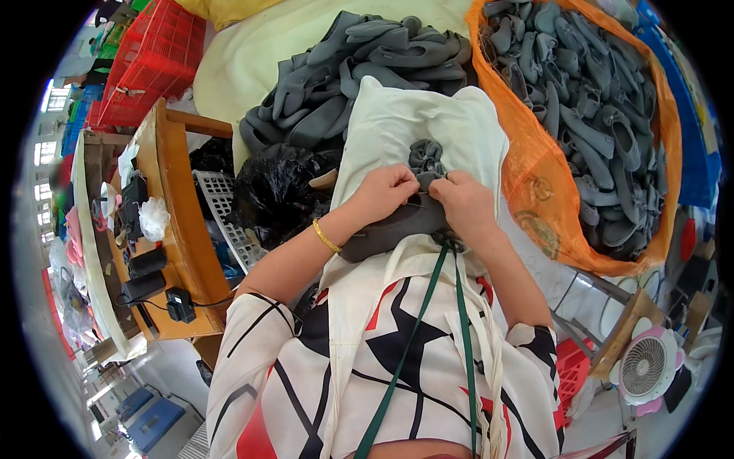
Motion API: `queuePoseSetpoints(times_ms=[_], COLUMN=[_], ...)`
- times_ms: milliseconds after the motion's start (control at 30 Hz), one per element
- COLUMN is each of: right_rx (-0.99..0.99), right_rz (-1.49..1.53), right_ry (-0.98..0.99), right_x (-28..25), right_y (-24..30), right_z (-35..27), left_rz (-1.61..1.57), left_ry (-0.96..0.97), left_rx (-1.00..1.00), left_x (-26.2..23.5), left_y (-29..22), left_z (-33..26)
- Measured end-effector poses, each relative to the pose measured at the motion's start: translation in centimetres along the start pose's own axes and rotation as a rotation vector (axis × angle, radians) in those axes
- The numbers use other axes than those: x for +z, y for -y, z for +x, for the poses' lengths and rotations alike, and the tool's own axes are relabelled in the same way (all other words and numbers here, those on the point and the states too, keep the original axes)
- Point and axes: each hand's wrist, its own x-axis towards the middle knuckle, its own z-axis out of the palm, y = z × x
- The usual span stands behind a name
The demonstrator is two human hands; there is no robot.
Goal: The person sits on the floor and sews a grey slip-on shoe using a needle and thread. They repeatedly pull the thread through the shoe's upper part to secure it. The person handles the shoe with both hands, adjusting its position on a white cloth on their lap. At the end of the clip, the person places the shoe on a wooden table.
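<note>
A dark grey fabric shoe (394,232) lies in my lap, partly covered by my hands. At its upper edge my left hand (388,189) is closed in a pinch, and whatever is between the fingertips is too small to make out. My right hand (466,203) is closed on the shoe's other side, fingers bent around the grey fabric. A small grey fabric piece (430,180) shows between the two hands. Just beyond them, a little bunch of gathered grey fabric pieces (426,155) rests on a white cloth-covered cushion (424,111).
Grey shoes (375,57) are heaped ahead on pale sheeting. An orange sack (527,200) full of grey shoes stands at right. Left are a black plastic bag (279,191), a wooden desk (177,229) and a red crate (153,65). A small fan (646,367) sits lower right.
</note>
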Motion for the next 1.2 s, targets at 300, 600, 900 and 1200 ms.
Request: queuePoseSetpoints(times_ms=[300, 600, 900, 1200], right_rx=[0.733, 1.091, 1.057, 0.830], right_rz=[1.161, 1.611, 1.493, 1.298], right_ry=[-0.042, -1.462, -1.557, -1.534], right_x=[-0.5, -5.5, -5.0, -10.3], right_y=[-1.0, -22.0, -19.5, -23.2], right_z=[-1.1, -14.1, -15.1, -20.8], left_rz=[-0.315, -0.745, 0.523, 0.752], left_ry=[0.088, 0.200, -0.228, -0.259], left_rx=[-0.263, -0.326, 0.372, 0.473], left_x=[-0.2, -0.5, 1.8, 2.5], left_y=[0.6, 1.5, -0.9, -0.6], left_z=[-0.3, -0.2, -0.6, 0.9])
